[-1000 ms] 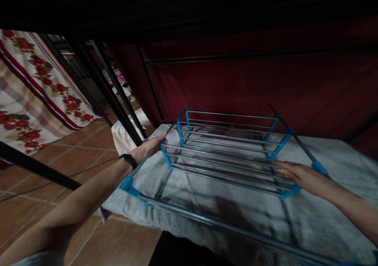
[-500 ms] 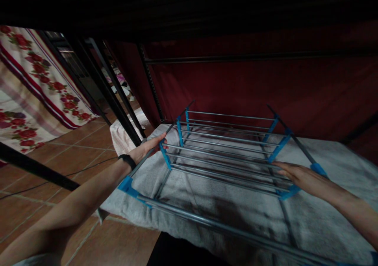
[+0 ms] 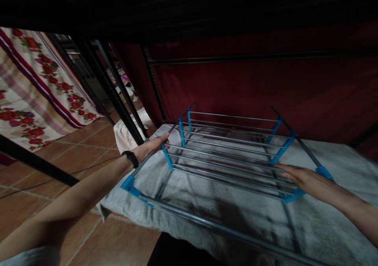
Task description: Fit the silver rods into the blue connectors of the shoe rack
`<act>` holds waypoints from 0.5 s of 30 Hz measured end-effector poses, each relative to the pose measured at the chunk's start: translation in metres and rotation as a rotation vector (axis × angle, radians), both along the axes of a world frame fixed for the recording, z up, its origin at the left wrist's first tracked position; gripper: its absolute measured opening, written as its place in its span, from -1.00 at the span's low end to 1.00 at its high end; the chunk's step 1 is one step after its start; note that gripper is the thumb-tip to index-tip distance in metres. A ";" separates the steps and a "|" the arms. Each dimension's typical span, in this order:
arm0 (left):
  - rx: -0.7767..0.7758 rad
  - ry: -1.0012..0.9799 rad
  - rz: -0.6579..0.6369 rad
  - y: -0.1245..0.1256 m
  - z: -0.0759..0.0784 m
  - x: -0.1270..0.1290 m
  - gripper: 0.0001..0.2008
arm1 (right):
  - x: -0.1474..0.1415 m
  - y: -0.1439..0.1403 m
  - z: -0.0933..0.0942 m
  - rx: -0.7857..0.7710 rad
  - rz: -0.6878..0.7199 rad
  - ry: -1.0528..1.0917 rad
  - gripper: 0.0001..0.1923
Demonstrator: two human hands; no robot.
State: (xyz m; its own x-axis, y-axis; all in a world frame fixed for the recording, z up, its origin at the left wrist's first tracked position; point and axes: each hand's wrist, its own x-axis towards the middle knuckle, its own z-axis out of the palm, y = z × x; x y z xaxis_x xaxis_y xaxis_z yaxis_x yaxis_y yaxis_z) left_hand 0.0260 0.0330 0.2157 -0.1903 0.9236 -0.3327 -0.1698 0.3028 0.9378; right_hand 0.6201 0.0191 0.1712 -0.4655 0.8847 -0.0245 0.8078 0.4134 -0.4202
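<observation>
A grey metal rack [image 3: 224, 180] with parallel rods and blue plastic joints rests on a grey blanket [image 3: 330, 214]. My left hand [image 3: 156, 143], with a dark band on its wrist, is closed around the rack's left side bar at a blue joint [image 3: 166, 155]. On the opposite side, my right hand [image 3: 305, 179] grips the rack near the lower right blue joint [image 3: 292, 196]; its fingers point inward by the rod ends, and its grip is partly hidden. The thick front bar [image 3: 206, 220] runs across the near side, towards me.
Black metal posts [image 3: 103, 84] stand at the left, and a dark frame hangs low overhead. Dark red cloth [image 3: 236, 84] covers the back. A flowered cloth [image 3: 44, 80] hangs at the far left above a tiled floor [image 3: 97, 151] crossed by a thin cable [image 3: 94, 166].
The whole view has shifted slightly, with the scene sitting a little further right. Both hands stay at the same places on the rack, which has not visibly moved on the blanket.
</observation>
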 end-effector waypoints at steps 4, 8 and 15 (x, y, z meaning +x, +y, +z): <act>-0.039 0.049 0.014 0.005 -0.001 -0.002 -0.61 | 0.001 0.001 -0.002 -0.007 -0.006 -0.002 -0.38; -0.070 0.085 0.043 0.008 -0.003 -0.004 -0.58 | 0.000 0.001 -0.001 0.004 0.011 -0.003 -0.38; -0.069 0.080 0.061 0.010 -0.003 -0.001 -0.58 | 0.003 -0.002 -0.002 0.006 0.028 -0.013 -0.41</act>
State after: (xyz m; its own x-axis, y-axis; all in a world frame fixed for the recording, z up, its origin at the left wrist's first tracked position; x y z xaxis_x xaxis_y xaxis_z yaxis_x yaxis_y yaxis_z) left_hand 0.0248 0.0425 0.2128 -0.2736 0.8850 -0.3767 -0.1157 0.3586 0.9263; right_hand 0.6226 0.0174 0.1687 -0.4902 0.8713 -0.0254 0.8009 0.4387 -0.4076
